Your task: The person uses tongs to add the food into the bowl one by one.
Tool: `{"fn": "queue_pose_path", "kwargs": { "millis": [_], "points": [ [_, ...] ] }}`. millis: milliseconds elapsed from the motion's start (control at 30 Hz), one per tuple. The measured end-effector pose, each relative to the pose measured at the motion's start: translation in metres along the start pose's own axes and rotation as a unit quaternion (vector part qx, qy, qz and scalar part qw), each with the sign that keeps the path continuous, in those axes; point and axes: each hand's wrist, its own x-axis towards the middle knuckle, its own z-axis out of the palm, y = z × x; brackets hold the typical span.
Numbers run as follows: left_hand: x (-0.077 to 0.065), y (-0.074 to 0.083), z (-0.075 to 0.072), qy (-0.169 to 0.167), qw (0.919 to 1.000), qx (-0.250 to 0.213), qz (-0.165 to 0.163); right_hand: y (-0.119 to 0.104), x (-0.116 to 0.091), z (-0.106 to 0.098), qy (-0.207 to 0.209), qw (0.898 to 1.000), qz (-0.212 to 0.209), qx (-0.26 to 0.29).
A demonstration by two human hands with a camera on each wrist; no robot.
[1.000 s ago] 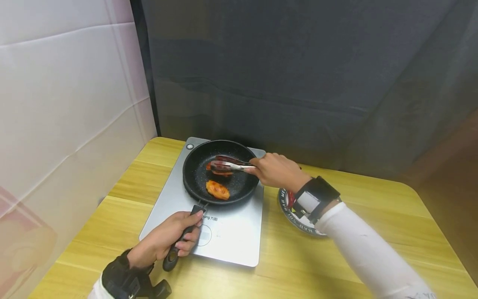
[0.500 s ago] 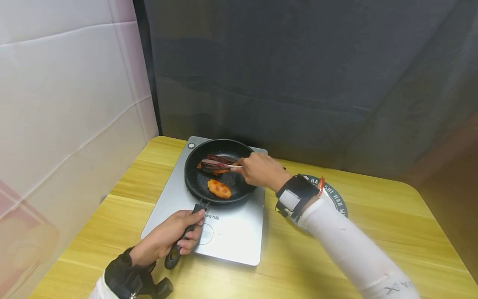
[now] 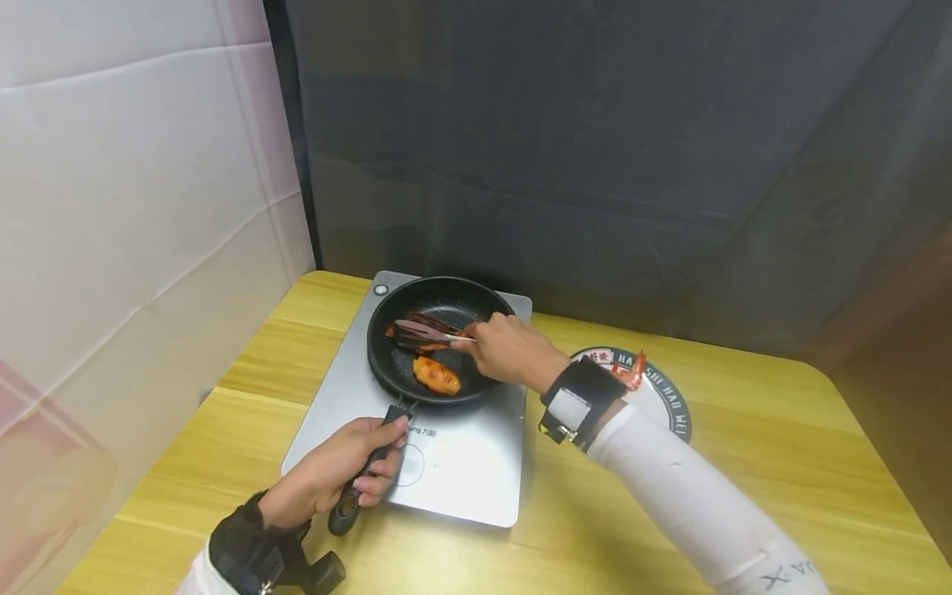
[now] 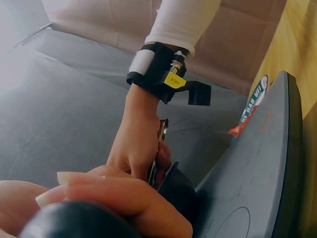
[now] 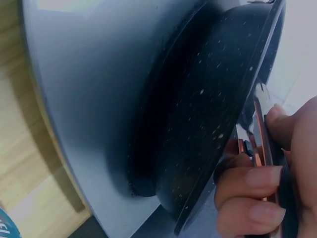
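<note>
In the head view, my left hand (image 3: 349, 463) grips the black handle (image 3: 344, 508) of a frying pan (image 3: 446, 291), thumb along its top. My right hand (image 3: 513, 351) holds metal tongs (image 3: 420, 332) low over the pan. Their tips lie over a reddish-brown piece of food (image 3: 431, 347), mostly hidden beneath them. Nearer the handle rests a browned orange piece that looks like a chicken wing (image 3: 436, 376). The right wrist view shows curled fingers (image 5: 252, 198) around the tongs beside the pan's speckled outer wall (image 5: 198, 114).
Beneath the pan is a silver induction cooker (image 3: 468, 487) on a wooden table (image 3: 744, 463). A lettered round plate (image 3: 669, 401) with a red shrimp (image 3: 630, 376) lies to the right, partly behind the right forearm. A dark curtain (image 3: 558, 165) hangs behind, a pale one (image 3: 134, 190) at left.
My right hand and the tongs have shifted left across the pan, and the food under the tips with them. More of the plate and shrimp shows. My left hand keeps its grip.
</note>
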Motion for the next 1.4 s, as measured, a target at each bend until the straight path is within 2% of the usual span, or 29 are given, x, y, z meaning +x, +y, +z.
{"fn": "queue_pose_path", "kwargs": {
  "millis": [467, 633, 767, 933, 1033, 1200, 1400],
  "points": [
    [0.001, -0.002, -0.002, -0.005, 1.0, -0.006, 0.0, 0.0, -0.002, 0.0, -0.004, 1.0, 0.007, 0.01],
    [0.0, -0.001, -0.004, -0.01, 0.9999, -0.006, 0.002, 0.008, -0.004, -0.005, -0.003, 1.0, 0.006, 0.014],
    [-0.001, -0.001, -0.005, -0.009, 0.9999, -0.004, 0.003, 0.018, -0.011, -0.007, 0.018, 1.0, 0.013, 0.004],
    [-0.001, -0.001, -0.004, -0.008, 0.9999, -0.006, 0.003, 0.036, -0.027, -0.011, 0.063, 0.998, 0.026, -0.007],
    [-0.001, -0.001, -0.003, -0.008, 0.9999, -0.007, 0.003, 0.048, -0.041, -0.016, 0.075, 0.997, 0.035, -0.008],
    [0.0, -0.001, -0.003, -0.011, 0.9999, -0.005, 0.004, 0.067, -0.068, -0.023, 0.064, 0.996, 0.063, 0.0],
    [-0.002, -0.001, -0.005, -0.009, 0.9999, -0.003, 0.003, 0.09, -0.104, -0.028, 0.03, 0.993, 0.116, 0.014]
  ]
}}
